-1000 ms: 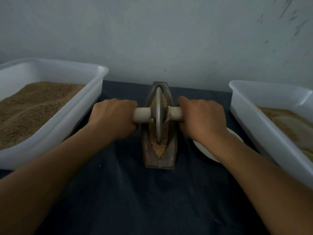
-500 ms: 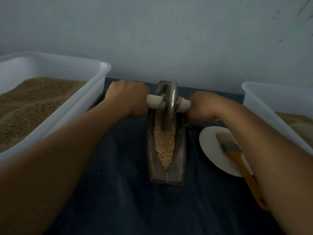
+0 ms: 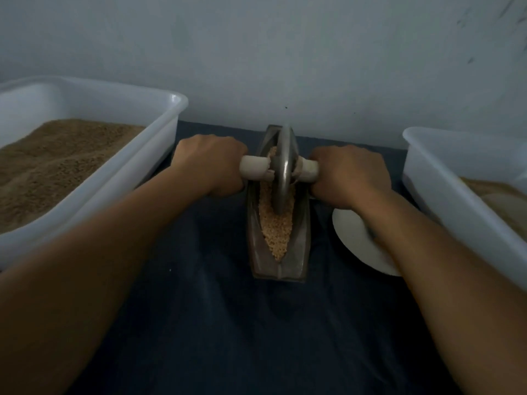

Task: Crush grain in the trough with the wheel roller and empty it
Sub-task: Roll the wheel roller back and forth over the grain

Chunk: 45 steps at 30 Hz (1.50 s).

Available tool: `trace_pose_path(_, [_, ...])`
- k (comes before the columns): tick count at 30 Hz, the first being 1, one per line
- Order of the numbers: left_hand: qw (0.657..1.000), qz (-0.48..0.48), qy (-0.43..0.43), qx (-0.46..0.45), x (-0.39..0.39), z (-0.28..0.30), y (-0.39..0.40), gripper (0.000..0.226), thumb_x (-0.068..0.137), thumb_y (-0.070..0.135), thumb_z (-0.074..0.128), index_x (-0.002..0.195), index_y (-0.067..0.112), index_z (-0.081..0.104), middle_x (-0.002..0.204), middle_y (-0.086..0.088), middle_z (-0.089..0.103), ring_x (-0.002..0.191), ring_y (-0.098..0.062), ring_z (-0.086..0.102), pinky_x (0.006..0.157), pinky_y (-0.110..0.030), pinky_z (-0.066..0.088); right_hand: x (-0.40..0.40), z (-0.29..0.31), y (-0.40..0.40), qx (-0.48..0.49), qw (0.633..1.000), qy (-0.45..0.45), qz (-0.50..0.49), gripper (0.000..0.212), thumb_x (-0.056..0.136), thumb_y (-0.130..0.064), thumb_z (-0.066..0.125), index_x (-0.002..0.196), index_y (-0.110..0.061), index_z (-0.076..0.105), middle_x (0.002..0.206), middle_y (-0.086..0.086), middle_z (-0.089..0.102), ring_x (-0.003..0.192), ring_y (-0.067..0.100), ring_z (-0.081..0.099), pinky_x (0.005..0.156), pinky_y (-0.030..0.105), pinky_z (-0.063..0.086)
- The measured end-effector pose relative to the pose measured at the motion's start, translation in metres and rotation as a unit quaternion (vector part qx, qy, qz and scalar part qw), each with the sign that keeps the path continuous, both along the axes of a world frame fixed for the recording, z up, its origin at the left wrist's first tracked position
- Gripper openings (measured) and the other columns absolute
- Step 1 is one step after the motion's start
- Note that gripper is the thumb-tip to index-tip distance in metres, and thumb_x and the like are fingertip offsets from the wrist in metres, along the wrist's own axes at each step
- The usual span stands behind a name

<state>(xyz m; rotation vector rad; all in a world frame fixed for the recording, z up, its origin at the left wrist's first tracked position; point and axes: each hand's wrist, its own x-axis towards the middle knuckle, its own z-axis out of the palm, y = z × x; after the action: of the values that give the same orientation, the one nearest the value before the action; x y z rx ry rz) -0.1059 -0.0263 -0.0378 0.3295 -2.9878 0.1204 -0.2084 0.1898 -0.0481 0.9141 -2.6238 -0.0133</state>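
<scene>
Dark cloth (image 3: pixel 199 323) over the table, pale wall behind. Left: white tub (image 3: pixel 159 129) of brown meal, within reach. Left hand (image 3: pixel 209 163) wrapped round one handle end, right hand (image 3: pixel 349 173) round the other, likely to load the wheel roller (image 3: pixel 283 169) evenly. Wheel upright in the metal trough (image 3: pixel 302 249), centre, toward its far half. Grain (image 3: pixel 275 232) coarse, tan, heaped at the near end. Right: white plate (image 3: pixel 353 240), second tub (image 3: pixel 445 178).

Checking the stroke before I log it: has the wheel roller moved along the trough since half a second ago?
Yes. The wheel roller has come back toward the person along the trough, from its far tip toward the middle, so less grain shows in front of it.
</scene>
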Motion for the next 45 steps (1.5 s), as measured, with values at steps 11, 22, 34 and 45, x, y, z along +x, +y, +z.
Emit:
trace_pose_path(11, [0.998,-0.027,0.042,-0.024,0.034,-0.005,0.008,0.034,0.074,0.060,0.069,0.093,0.040,0.050,0.088,0.008,0.063,0.083,-0.022,0.064,0.071,-0.037,0.048,0.056,-0.018,0.023,-0.083,0.988,0.132,0.014,0.029,0.070,-0.026,0.085,0.077,-0.020,0.057,0.055,-0.005,0.050,0.044,0.016,0.034,0.052,0.022,0.005])
trace_pose_path(22, [0.999,0.016,0.029,-0.019,0.009,-0.006,0.006,0.027,0.082,0.039,0.069,0.107,0.033,0.061,0.090,0.002,0.061,0.078,-0.023,0.056,0.066,-0.038,0.048,0.009,-0.002,0.003,0.000,0.999,0.041,-0.007,0.017,0.079,-0.041,0.067,0.078,-0.035,0.051,0.065,-0.011,0.043,0.053,0.011,0.032,0.049,0.026,0.018])
trace_pose_path(34, [0.998,0.009,0.046,-0.050,-0.035,0.001,-0.004,0.029,0.080,0.041,0.066,0.108,0.031,0.067,0.097,-0.003,0.067,0.080,-0.028,0.059,0.063,-0.035,0.037,-0.044,0.018,-0.023,0.107,0.982,-0.153,-0.008,0.023,0.077,-0.044,0.072,0.077,-0.023,0.062,0.076,-0.002,0.059,0.065,0.015,0.056,0.055,0.027,0.040])
trace_pose_path(45, [0.997,0.037,0.058,-0.043,-0.028,-0.006,-0.001,0.024,0.081,0.046,0.067,0.101,0.032,0.065,0.080,0.003,0.054,0.071,-0.024,0.050,0.060,-0.034,0.035,-0.029,0.012,-0.017,0.058,0.996,-0.066,-0.022,0.020,0.075,-0.046,0.068,0.081,-0.028,0.065,0.079,-0.001,0.065,0.062,0.017,0.055,0.050,0.024,0.036])
